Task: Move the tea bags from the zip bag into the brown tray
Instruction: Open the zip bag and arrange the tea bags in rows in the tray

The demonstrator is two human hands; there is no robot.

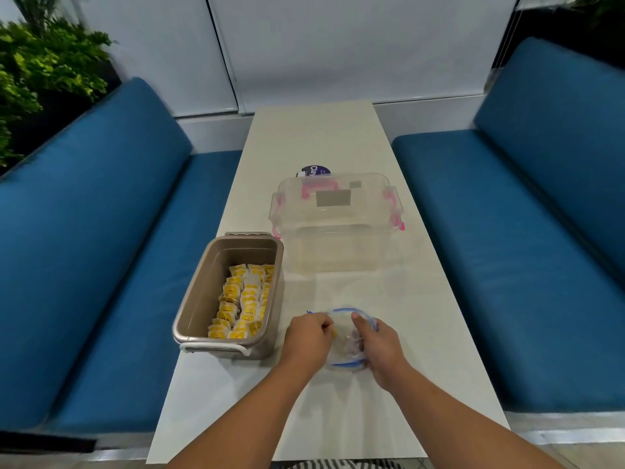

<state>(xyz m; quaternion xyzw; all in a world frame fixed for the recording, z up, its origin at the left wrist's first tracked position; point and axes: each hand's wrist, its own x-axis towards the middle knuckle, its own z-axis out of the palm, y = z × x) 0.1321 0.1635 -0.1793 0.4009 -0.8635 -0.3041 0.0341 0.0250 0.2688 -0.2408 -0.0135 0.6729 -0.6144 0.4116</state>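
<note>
A clear zip bag (343, 328) with a blue seal lies on the white table (338, 418) near the front. My left hand (309, 338) grips its left side, and a bit of yellow shows at the fingertips. My right hand (378, 343) holds the bag's right edge, with fingers curled over the opening. To the left stands the brown tray (203, 292), and several yellow tea bags (243, 302) are lined up in rows along its right half. What is left inside the zip bag is hard to make out.
A clear plastic box (338, 221) with pink latches stands behind the zip bag, with a dark round lid (314, 170) behind it. Blue bench seats (101, 265) flank the table on both sides. A green plant (44, 69) is at far left.
</note>
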